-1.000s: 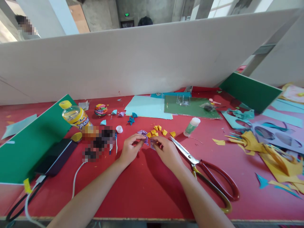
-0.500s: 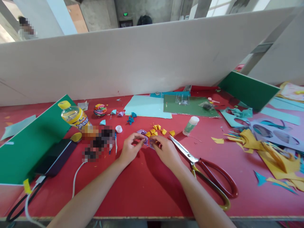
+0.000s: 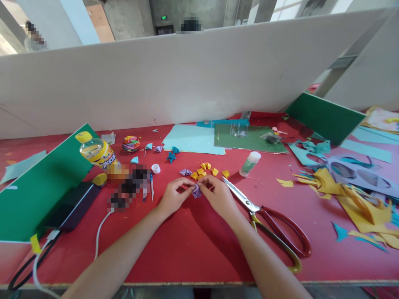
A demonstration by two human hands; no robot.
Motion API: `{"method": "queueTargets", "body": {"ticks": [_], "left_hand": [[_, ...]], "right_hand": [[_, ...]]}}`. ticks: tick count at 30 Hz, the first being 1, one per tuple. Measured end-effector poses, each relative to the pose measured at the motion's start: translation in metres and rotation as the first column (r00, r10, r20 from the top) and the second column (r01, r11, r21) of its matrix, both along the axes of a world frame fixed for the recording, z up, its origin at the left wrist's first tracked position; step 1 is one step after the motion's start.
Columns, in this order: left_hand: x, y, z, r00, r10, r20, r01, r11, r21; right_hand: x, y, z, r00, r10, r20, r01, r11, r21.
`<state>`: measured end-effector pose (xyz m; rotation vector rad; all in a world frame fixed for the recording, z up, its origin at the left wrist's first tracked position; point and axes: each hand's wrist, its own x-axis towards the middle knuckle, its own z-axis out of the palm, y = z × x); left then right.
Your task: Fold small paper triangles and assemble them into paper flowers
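Observation:
Between my fingertips, at the middle of the red table, is a small curled piece of purple paper [image 3: 196, 191]. My left hand [image 3: 177, 195] pinches it from one side and my right hand [image 3: 215, 192] from the other. Fingers cover part of it, so its full shape is hidden. Just beyond my hands lie a folded purple paper piece [image 3: 185, 172] and several small folded yellow paper pieces [image 3: 199, 172]. Large scissors [image 3: 254, 209] with red and gold handles rest beside my right hand, blades partly apart. A glue stick [image 3: 250, 164] stands behind them, its white cap [image 3: 155, 168] lying to the left.
On the left are a yellow-labelled bottle [image 3: 98, 151], a dark power bank [image 3: 73, 205] with a cable and a green board [image 3: 46, 191]. Paper scraps [image 3: 358, 203] cover the right side. Light blue sheets [image 3: 188, 139] lie behind, before a white partition [image 3: 187, 83].
My hands have drawn closer together. The purple paper, stretched between them before, is now gathered into a compact curl, and the folded purple piece behind shows more fully.

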<state>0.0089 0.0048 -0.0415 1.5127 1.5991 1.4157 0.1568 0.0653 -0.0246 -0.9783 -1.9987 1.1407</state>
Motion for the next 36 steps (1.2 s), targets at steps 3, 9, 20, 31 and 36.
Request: {"method": "queueTargets", "body": {"ticks": [3, 9, 20, 31, 36], "left_hand": [[-0.0007, 0.0004, -0.0009, 0.996, 0.035, 0.078, -0.034, 0.999, -0.015], [-0.0042, 0.0011, 0.0003, 0.98, 0.091, 0.177, -0.083, 0.995, -0.055], [-0.0039, -0.0016, 0.0041, 0.985, 0.068, 0.159, -0.059, 0.996, -0.061], [-0.0022, -0.0026, 0.0058, 0.994, 0.057, 0.098, -0.056, 0.998, -0.02], [-0.0036, -0.0004, 0.002, 0.978, 0.108, 0.177, -0.1, 0.994, -0.053]], "right_hand": [[0.0003, 0.0002, 0.0, 1.0, -0.011, 0.008, 0.011, 1.0, -0.005], [0.0008, -0.0044, 0.0036, 0.97, 0.223, 0.093, -0.229, 0.972, 0.061], [0.0, -0.005, 0.0036, 0.966, 0.24, 0.099, -0.247, 0.966, 0.078], [-0.0002, -0.0043, 0.0042, 0.972, 0.225, 0.065, -0.229, 0.97, 0.075], [0.0016, -0.0048, 0.007, 0.975, 0.195, 0.103, -0.206, 0.973, 0.107]]}}
